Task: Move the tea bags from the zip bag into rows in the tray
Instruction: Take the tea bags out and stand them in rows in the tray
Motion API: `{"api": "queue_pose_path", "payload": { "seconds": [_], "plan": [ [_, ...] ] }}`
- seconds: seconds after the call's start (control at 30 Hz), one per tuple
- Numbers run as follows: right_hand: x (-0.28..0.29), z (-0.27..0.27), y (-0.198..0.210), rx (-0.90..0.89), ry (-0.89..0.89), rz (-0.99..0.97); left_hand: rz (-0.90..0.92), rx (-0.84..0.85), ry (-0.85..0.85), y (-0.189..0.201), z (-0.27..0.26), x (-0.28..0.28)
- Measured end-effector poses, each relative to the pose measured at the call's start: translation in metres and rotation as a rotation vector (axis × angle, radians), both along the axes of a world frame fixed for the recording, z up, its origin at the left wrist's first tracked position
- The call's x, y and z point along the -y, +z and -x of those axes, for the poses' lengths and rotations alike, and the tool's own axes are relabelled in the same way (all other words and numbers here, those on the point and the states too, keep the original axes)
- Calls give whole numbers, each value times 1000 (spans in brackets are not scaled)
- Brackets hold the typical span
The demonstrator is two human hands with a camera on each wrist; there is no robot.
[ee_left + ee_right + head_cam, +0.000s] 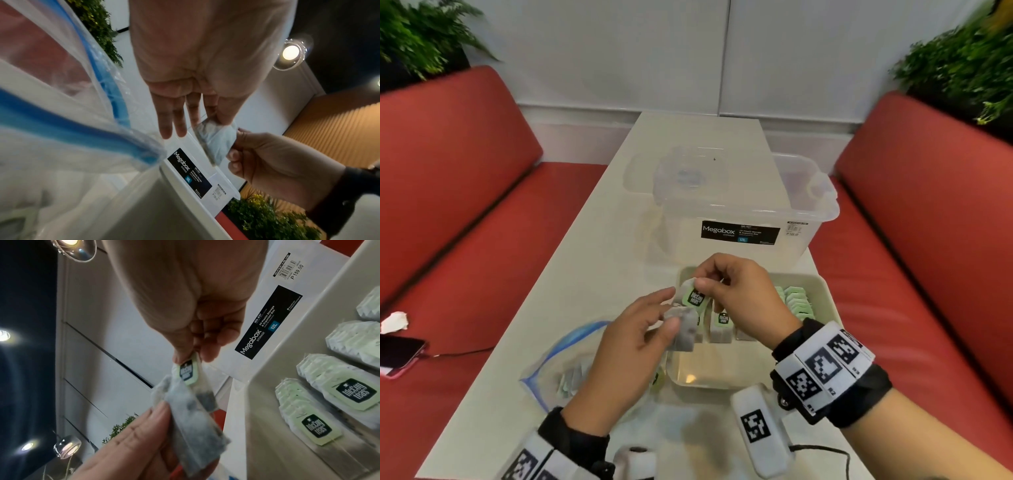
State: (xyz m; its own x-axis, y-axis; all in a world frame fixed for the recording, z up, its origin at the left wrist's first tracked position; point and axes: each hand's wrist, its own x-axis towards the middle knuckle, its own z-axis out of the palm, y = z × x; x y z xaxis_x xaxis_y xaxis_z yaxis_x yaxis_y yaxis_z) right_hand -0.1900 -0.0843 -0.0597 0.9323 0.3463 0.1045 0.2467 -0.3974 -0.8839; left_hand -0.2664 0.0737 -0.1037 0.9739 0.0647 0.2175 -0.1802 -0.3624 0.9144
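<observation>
My right hand point(702, 279) pinches the green tag end of a tea bag point(695, 297) above the tray's near-left corner. My left hand point(669, 311) pinches a grey tea bag point(684, 330) just below it between thumb and fingers; the two bags touch. In the right wrist view the tagged bag point(188, 372) hangs from my fingers beside the grey bag point(191, 415). The cream tray point(829, 308) holds rows of tea bags point(796, 301) standing on edge. The clear zip bag point(551, 359) with a blue seal lies open to the tray's left, with tea bags inside.
A clear storage box point(739, 212) stands right behind the tray on the narrow white table point(602, 222). Red benches point(465, 240) flank the table. A phone point(397, 353) on a cable and a crumpled tissue point(395, 322) lie on the left bench.
</observation>
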Motion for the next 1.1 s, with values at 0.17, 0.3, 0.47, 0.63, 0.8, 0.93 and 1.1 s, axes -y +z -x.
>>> {"api": "queue_pose_path", "payload": {
  "seconds": [0.17, 0.3, 0.47, 0.63, 0.8, 0.93, 1.1],
  "plan": [
    [5, 0, 3, 53, -27, 20, -112, 79, 12, 5, -4, 11],
    [11, 0, 6, 103, -75, 40, -148, 94, 26, 3, -10, 11],
    [12, -3, 11, 144, 14, 288, -162, 83, 19, 3, -11, 13],
    [11, -17, 11, 124, 114, 372, -129, 55, 47, 3, -9, 9],
    [15, -41, 9, 66, 159, 554, 15, 44, 172, -5, -3, -9],
    [5, -53, -3, 32, 274, 769, 155, 6, 205, -10, 6, -19],
    [-17, -62, -31, 1, 490, 1005, 244, -12, 229, -10, 17, -22]
  ]
}}
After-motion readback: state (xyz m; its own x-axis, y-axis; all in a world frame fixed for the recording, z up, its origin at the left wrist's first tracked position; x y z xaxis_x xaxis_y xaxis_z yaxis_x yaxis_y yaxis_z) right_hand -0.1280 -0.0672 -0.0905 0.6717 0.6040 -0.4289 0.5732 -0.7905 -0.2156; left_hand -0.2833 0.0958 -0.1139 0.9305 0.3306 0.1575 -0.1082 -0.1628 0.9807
